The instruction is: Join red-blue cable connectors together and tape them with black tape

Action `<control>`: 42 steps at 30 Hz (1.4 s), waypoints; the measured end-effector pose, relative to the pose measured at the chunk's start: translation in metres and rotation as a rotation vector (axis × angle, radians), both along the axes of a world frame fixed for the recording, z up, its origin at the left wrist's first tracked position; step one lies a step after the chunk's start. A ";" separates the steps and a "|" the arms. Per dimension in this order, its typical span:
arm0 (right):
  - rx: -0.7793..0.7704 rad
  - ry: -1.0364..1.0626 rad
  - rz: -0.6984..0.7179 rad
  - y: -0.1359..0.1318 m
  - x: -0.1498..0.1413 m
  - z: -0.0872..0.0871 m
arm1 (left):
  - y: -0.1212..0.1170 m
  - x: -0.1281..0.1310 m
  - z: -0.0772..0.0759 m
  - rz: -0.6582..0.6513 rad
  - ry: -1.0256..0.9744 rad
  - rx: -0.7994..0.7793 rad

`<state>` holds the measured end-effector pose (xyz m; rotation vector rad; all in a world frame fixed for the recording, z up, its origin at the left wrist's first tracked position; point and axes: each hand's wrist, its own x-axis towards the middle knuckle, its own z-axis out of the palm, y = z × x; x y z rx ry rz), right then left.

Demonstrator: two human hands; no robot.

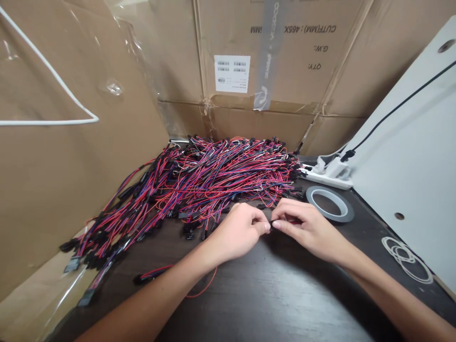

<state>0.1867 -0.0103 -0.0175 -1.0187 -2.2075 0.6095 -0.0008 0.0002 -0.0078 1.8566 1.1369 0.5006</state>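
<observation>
My left hand and my right hand meet fingertip to fingertip over the dark table. Both are closed in a pinch on a small black connector with a red wire at the front edge of a big pile of red, blue and black wire leads. A loose red and blue lead runs under my left forearm.
Cardboard boxes wall in the back and left. A roll of dark tape lies right of my hands, a white power strip behind it, a white board leans at right, and white rubber bands lie near it.
</observation>
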 end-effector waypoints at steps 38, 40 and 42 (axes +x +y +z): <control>0.020 0.077 0.054 0.000 0.003 0.006 | 0.000 0.000 0.000 0.149 -0.135 -0.195; 0.027 0.086 0.049 0.001 0.003 0.004 | 0.000 0.001 -0.001 0.146 -0.140 -0.200; 0.036 0.095 0.046 0.002 0.003 0.001 | 0.000 0.001 -0.002 0.138 -0.144 -0.202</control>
